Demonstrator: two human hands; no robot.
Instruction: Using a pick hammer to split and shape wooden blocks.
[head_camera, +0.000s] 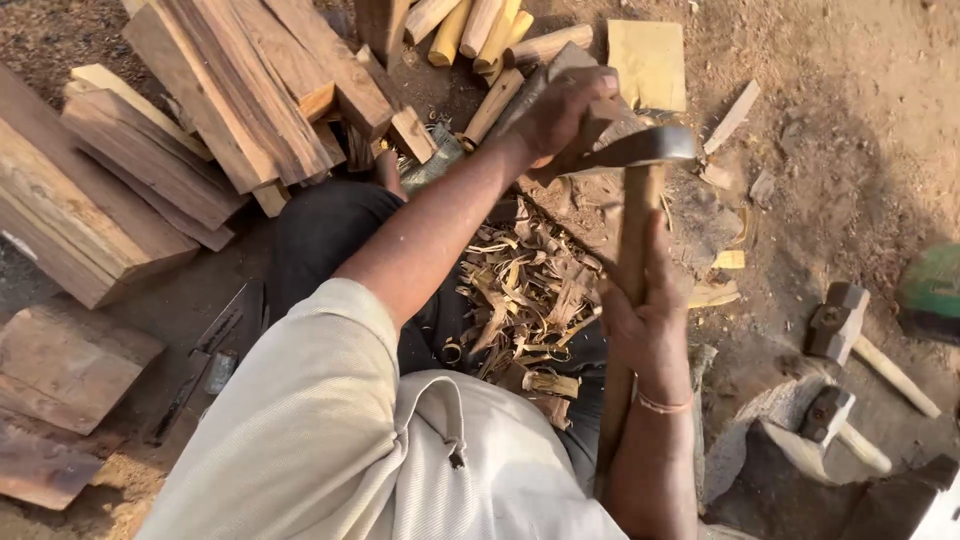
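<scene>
Near the middle of the frame, the right hand (648, 315) is wrapping closed around the long wooden handle (630, 300) of an adze-like tool, whose dark metal head (640, 148) is sitting at the upper centre, just right of the other hand. The left hand (565, 108) is reaching up toward the top centre and is gripping a short piece of wood (600, 112) with curled fingers, right beside the metal head; whether blade and wood are touching is hard to tell. Below the two hands, a heap of curled wood shavings (525, 290) is lying on the person's dark lap. Thick planks (200, 120) are stacking up across the upper left of the frame, and rounded wooden pegs (480, 30) are lying in a cluster at the top centre, beside a flat yellow square (648, 62). At the right edge, two hammers (838, 320) are resting on the dirt ground (850, 150), near a grey stone (770, 420).
</scene>
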